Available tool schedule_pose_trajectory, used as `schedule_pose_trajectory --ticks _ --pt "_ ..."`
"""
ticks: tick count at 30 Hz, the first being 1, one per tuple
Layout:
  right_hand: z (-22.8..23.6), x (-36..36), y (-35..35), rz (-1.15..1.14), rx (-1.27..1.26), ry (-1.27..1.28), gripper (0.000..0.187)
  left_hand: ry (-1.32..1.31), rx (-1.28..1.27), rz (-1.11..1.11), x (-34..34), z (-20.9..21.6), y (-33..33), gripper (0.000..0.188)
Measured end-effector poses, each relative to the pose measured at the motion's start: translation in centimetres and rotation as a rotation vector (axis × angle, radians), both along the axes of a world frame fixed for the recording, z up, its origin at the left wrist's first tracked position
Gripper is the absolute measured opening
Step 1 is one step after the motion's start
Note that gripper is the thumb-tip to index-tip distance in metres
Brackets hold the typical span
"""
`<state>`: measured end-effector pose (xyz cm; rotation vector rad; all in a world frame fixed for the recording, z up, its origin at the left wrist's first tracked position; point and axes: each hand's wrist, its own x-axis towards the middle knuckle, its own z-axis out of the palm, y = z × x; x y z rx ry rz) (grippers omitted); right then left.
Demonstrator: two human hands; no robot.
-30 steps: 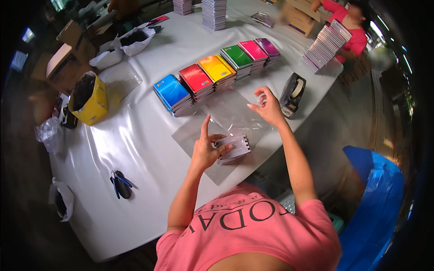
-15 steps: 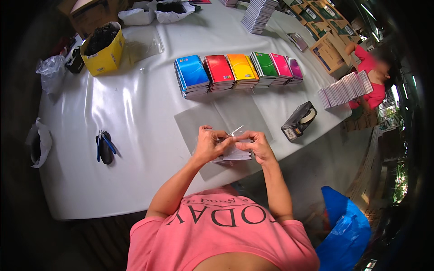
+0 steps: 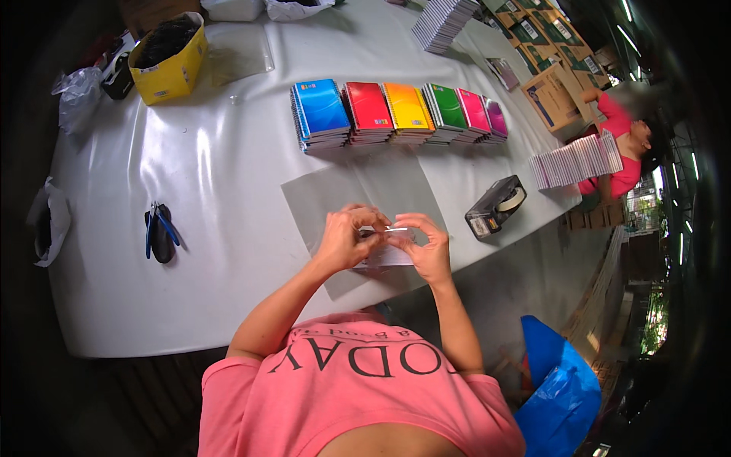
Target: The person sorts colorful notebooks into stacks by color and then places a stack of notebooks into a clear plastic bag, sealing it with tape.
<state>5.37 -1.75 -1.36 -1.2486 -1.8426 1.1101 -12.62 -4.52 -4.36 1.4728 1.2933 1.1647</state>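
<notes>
Close to the table's near edge lies a small white pad or notebook, partly covered by my hands. A thin white strip shows between my fingertips above it. My left hand is closed at the pad's left side, its fingers bent in a pinch; what they grip is hidden. From the right, my right hand curves its thumb and forefinger into a ring, their tips meeting around the strip. Under both hands, a clear plastic sheet rests on the white tabletop.
Beyond the sheet stands a row of stacked spiral notebooks in several colours. A black tape dispenser sits at right, blue-handled pliers at left. Farther off are a yellow box, white stacks, cartons and a person in pink.
The white strip has turned from slanted to nearly level. My right forefinger now arches higher, with a wider gap above the thumb. The whole view has shifted slightly.
</notes>
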Motion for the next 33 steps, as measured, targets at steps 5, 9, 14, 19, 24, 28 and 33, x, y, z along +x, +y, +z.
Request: schedule_pose_trajectory --ticks 5,9,14,19,24,28,33 --pt "0.5 0.2 -0.1 0.064 0.305 -0.224 0.02 0.52 0.168 -0.017 0.1 1.8 -1.1 0.039" --pt "1.1 0.2 -0.4 0.036 0.524 -0.37 0.016 0.487 0.23 -0.026 0.2 3.5 -1.9 0.061" --pt "4.7 -1.6 -2.7 0.015 0.573 -0.734 0.006 0.488 0.123 -0.084 -0.8 4.1 -3.3 0.071" --pt "4.7 0.2 -7.2 0.22 0.349 -0.788 0.025 0.747 0.548 0.005 0.1 0.7 -4.4 0.048" --pt "1.8 10.7 -2.0 -0.607 0.173 0.064 0.033 0.78 0.642 0.064 1.1 -0.6 -4.7 0.032" --pt "-4.4 19.2 4.4 -1.094 -0.197 0.037 0.062 0.655 0.725 -0.052 0.7 -0.7 -3.4 0.029" --pt "-4.9 19.4 9.3 -1.048 -0.538 0.24 0.07 0.642 0.761 -0.066 0.2 -0.6 -3.2 0.031"
